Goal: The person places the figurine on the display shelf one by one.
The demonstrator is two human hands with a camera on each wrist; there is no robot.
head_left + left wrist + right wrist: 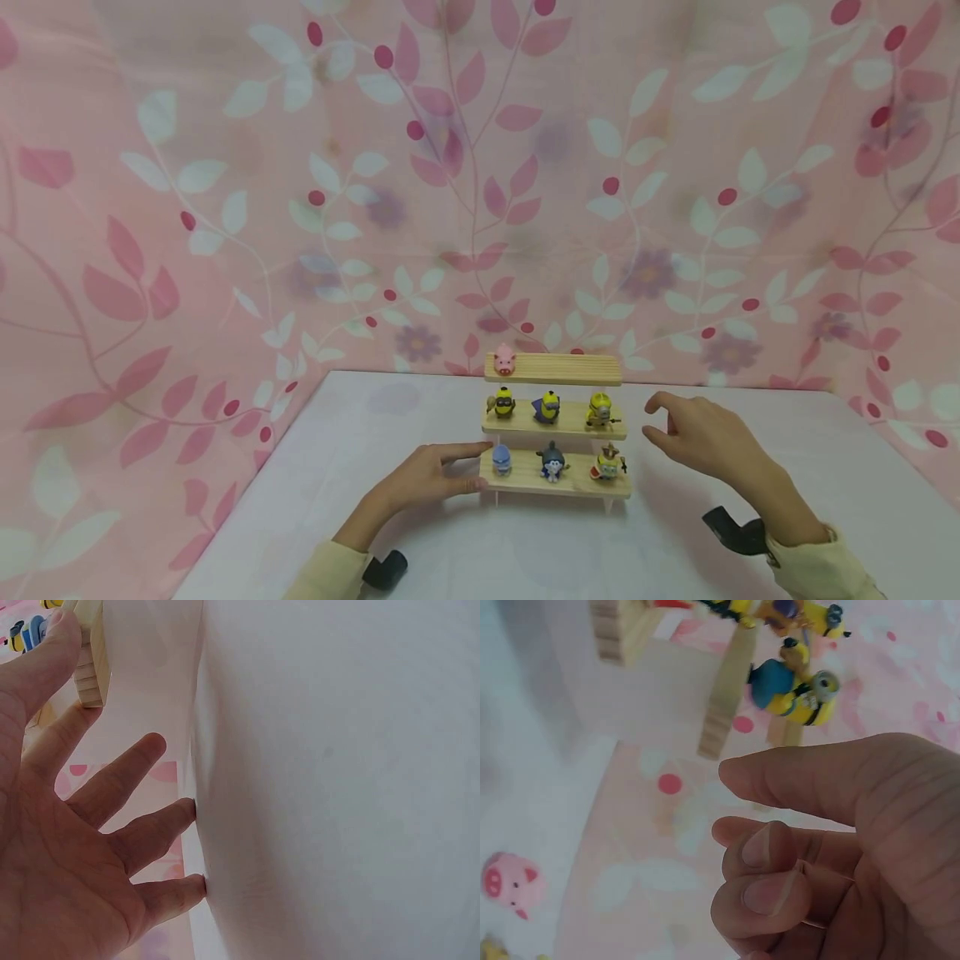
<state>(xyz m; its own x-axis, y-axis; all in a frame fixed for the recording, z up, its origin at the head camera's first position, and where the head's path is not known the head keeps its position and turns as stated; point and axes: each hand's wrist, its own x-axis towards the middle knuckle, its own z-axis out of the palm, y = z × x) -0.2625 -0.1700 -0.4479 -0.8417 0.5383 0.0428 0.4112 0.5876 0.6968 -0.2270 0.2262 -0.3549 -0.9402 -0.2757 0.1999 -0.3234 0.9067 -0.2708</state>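
Observation:
My left hand (423, 479) is at the left end of a three-tier wooden display shelf (555, 490). Its thumb and index finger grip the end of the lowest board, and the other fingers spread toward the table in the left wrist view. My right hand (701, 433) hovers right of the middle tier, fingers loosely curled around nothing. A pink pig figurine (504, 362) stands at the top tier's left. Three yellow figurines, one being the helmeted figurine (599, 410), line the middle tier. Below them are a blue figurine (502, 460), a grey-hatted figurine (552, 463) and a crowned figurine (608, 464).
The shelf stands on a white-covered table (375, 417) in front of a pink floral curtain (480, 208). Another pink pig figurine (511, 883) shows low on the left in the right wrist view, with bits of yellow below it.

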